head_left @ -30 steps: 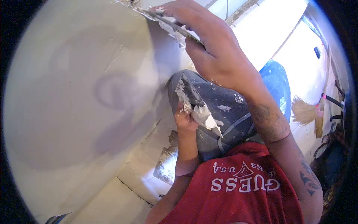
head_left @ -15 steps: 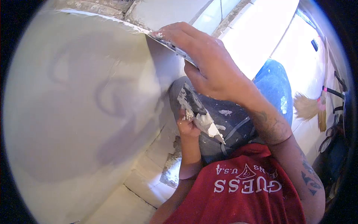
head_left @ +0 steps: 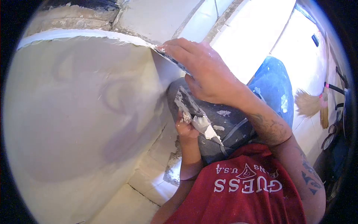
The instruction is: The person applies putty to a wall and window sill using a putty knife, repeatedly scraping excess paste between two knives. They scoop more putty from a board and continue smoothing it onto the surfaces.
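My right hand (head_left: 209,71) grips a wide plastering blade (head_left: 172,61) and presses its edge flat against the wet, smooth plaster on the wall (head_left: 82,112). The blade's tip sits at the raised white ridge (head_left: 85,33) where the plaster ends. Lower down, my left hand (head_left: 185,128) holds a smaller putty knife (head_left: 192,108) loaded with a lump of white plaster (head_left: 205,128), close to my knee in grey, spattered trousers (head_left: 231,119). The two tools are apart.
Bare rough masonry (head_left: 74,22) shows above the plaster ridge. A blue drum (head_left: 274,87) stands behind my knee, and a straw broom (head_left: 311,104) lies at the right. Pale floor tiles (head_left: 149,179) with a broken patch run along the wall's foot.
My right hand and the wide blade have slid along the wall, leaving a white plaster ridge now in view with bare masonry beyond it. The left hand has barely moved.
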Available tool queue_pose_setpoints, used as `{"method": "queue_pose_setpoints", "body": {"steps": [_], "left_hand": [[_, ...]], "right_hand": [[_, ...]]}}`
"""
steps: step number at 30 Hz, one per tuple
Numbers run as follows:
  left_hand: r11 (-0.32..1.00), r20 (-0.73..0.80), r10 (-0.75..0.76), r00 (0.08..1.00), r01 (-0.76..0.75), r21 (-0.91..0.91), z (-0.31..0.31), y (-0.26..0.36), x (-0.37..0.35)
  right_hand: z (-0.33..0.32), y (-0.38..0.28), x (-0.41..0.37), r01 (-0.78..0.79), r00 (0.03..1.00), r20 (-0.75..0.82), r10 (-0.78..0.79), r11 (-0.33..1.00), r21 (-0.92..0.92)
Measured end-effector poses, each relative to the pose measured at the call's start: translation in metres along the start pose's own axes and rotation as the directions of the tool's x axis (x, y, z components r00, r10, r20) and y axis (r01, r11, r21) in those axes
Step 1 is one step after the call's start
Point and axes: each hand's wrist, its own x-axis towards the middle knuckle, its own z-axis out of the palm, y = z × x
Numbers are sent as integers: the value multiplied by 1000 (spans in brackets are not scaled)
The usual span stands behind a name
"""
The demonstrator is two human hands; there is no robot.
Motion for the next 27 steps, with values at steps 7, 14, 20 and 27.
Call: {"method": "queue_pose_setpoints", "body": {"steps": [7,14,20,27], "left_hand": [[988,-302,139,943,-112,104,22,-10,1],[979,-209,172,963,-143,146,7,-8,0],[990,-402,128,907,-142,-7,27,-11,3],[989,-351,88,932,-123,-81,29,-12,1]], "right_hand": [[6,17,-13,-12,999,-34,12,1000,12],[-27,-6,23,156,974,-197,-111,961,230],[-18,-19,44,285,954,-170,-249,929,237],[-8,-17,34,254,962,-131,-238,959,126]]}}
